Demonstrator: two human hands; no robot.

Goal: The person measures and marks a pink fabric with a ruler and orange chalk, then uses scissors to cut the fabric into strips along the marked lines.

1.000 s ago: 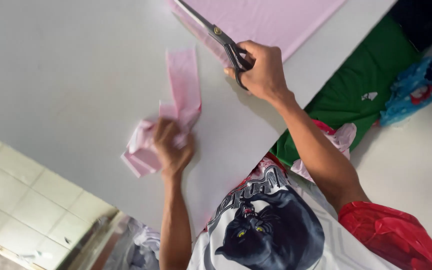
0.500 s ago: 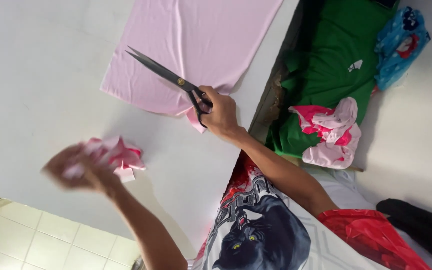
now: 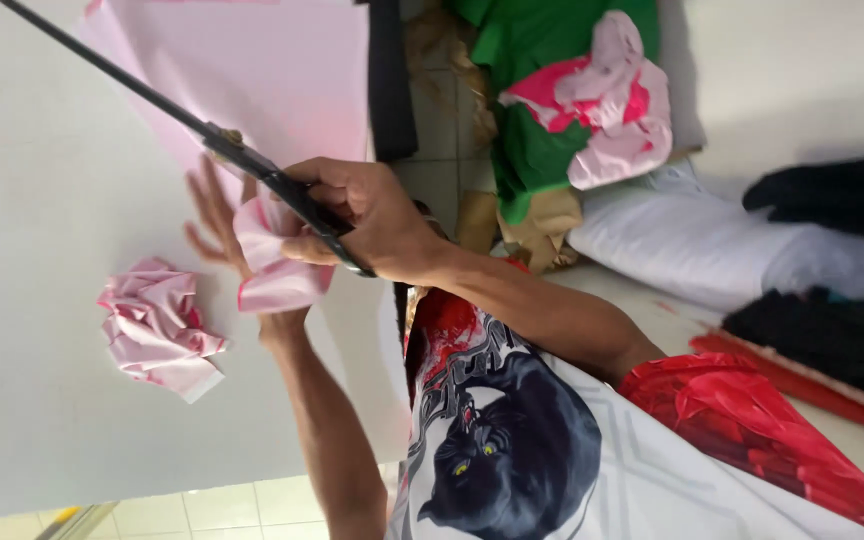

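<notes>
Off past the white surface (image 3: 42, 400), a green cloth (image 3: 542, 60) lies heaped on the floor with a pink-and-white bundle (image 3: 607, 105) resting on it. Beside them sits a white sack (image 3: 712, 250), with dark fabric (image 3: 832, 190) just beyond and crumpled brown paper (image 3: 527, 215) below the green.

Right hand (image 3: 377, 215) holds scissors (image 3: 192, 125) — left hand (image 3: 227, 225) grips pink fabric (image 3: 272, 270)
</notes>
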